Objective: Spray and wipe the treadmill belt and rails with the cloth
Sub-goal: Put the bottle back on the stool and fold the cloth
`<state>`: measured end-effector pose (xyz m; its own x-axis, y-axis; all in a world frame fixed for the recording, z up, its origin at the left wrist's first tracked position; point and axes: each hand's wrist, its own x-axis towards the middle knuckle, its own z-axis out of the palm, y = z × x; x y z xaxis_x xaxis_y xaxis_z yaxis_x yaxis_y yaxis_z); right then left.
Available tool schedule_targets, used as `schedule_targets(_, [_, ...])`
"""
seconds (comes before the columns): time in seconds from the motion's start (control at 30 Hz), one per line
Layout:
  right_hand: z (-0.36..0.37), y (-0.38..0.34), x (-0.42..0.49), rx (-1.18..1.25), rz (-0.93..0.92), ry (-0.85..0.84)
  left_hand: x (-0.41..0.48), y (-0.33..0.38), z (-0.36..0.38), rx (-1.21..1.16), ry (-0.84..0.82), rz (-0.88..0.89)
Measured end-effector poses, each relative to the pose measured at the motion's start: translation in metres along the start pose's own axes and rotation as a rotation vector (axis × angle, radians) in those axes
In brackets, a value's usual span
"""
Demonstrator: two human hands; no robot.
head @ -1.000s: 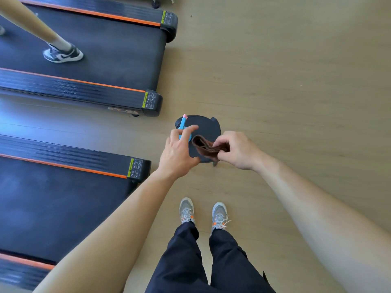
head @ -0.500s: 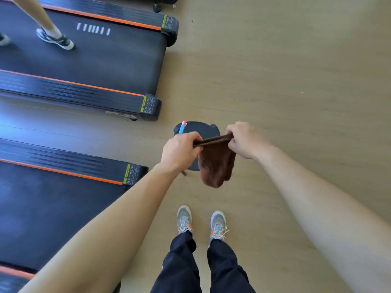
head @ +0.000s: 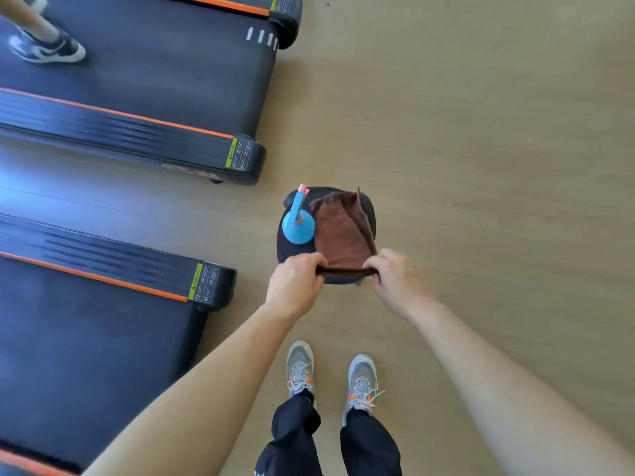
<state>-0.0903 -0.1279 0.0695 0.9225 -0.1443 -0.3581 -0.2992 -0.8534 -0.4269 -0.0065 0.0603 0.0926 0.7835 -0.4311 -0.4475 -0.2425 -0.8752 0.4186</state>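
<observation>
A brown cloth is stretched out between both hands above a round black stool. My left hand pinches its near left corner and my right hand pinches the near right corner. A blue spray bottle with a pink nozzle stands on the stool's left side, just left of the cloth. The near treadmill's black belt and its orange-edged rail lie to my left.
A second treadmill runs at the upper left, and another person's shoe is on its belt. A strip of floor separates the two machines. My own feet stand on the wooden floor, which stretches off to the right.
The cloth hung down bunched between my hands and is now spread flat away from me over the stool. Both hands moved lower and nearer. The spray bottle stands uncovered.
</observation>
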Motion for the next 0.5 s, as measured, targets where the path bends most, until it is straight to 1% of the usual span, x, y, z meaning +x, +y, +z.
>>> schedule_targets(0.07, [0.040, 0.013, -0.003, -0.018, 0.006, -0.113, 0.002, -0.018, 0.038, -0.007, -0.071, -0.067])
schedule_targets(0.1, [0.055, 0.018, -0.003, -0.024, 0.011, -0.141, 0.004, -0.024, 0.053, -0.025, -0.087, -0.101])
schedule_targets(0.13, [0.065, 0.022, 0.001, -0.024, 0.022, -0.134, 0.009, -0.029, 0.064, -0.057, -0.084, -0.130])
schedule_targets(0.2, [0.074, 0.030, 0.017, -0.015, 0.053, -0.058, 0.022, -0.030, 0.077, -0.160, -0.013, -0.156])
schedule_targets(0.3, [0.066, 0.039, 0.058, 0.027, 0.088, 0.045, 0.049, -0.022, 0.079, -0.313, 0.168, -0.162])
schedule_targets(0.4, [0.051, 0.042, 0.106, 0.145, 0.118, 0.135, 0.082, -0.009, 0.075, -0.356, 0.305, -0.162])
schedule_targets(0.43, [0.047, 0.043, 0.121, 0.167, 0.129, 0.168, 0.091, -0.004, 0.075, -0.367, 0.310, -0.149])
schedule_targets(0.5, [0.044, 0.043, 0.143, 0.205, 0.157, 0.202, 0.105, 0.004, 0.080, -0.356, 0.240, -0.117])
